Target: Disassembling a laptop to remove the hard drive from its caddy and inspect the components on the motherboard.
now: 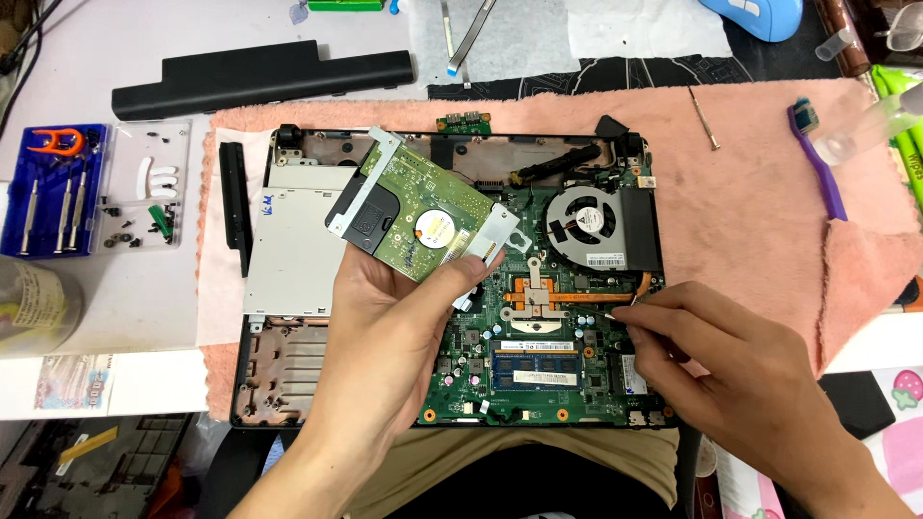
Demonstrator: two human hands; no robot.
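over the opened laptop (pixel 288 384), the left hand (pixel 394 317) grips a hard drive (pixel 418 207) in its metal bracket, circuit side up, fingers pinched on its lower edge, lifted clear above the bay. the drive is out. right hand (pixel 731 365) rests at the motherboard (pixel 538 375), fingers closed on a thin tool (pixel 625 306), its tip near the copper heat pipe (pixel 577 298). the bottom cover is off, and the fan (pixel 582 223) and memory module (pixel 536 367) are exposed yet seated. the battery (pixel 260 77) lies well apart on the table, loose screws (pixel 130 231) beside a screwdriver case (pixel 53 187). judging by this, stripping down looks partway through, the board not yet out.
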